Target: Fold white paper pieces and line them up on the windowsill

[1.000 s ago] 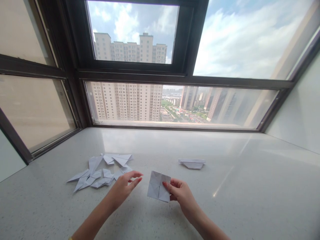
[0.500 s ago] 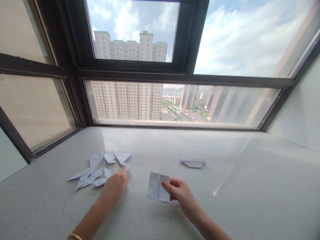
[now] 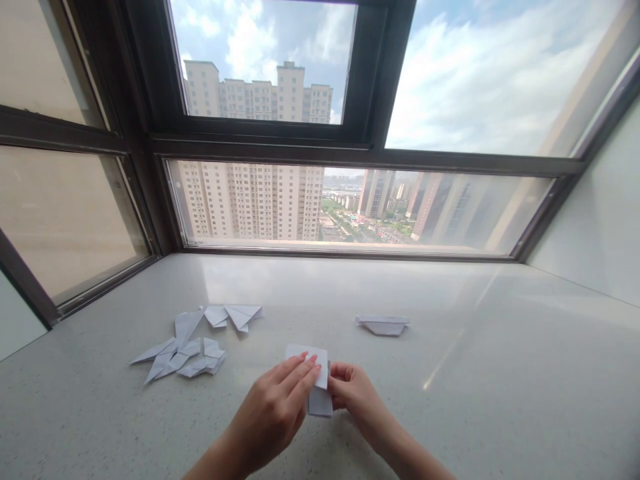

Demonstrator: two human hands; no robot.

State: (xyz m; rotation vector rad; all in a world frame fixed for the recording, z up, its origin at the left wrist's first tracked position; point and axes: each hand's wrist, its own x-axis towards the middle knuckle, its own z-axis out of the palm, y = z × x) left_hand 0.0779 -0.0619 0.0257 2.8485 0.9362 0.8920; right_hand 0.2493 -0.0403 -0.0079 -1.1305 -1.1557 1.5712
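Note:
Folded white paper [image 3: 321, 404] is between my two hands, low over the sill; its upper part [image 3: 320, 372] is offset from the lower part. My left hand [image 3: 280, 400] lies across it, fingers together on its face and the thumb hidden underneath. At its right edge, my right hand [image 3: 353, 393] pinches the paper between thumb and fingers. Whether these are two separate pieces or one folded sheet, I cannot tell.
On the pale speckled sill [image 3: 475, 413], several folded white paper shapes [image 3: 187, 330] lie in a cluster at the left. A flat paper boat-like shape [image 3: 384, 325] rests farther back on the right. Dark-framed windows [image 3: 345, 253] close off the back.
My left hand has moved right from the paper cluster onto the paper at my right hand. A paper tip that showed by its fingers is gone from the cluster's right side.

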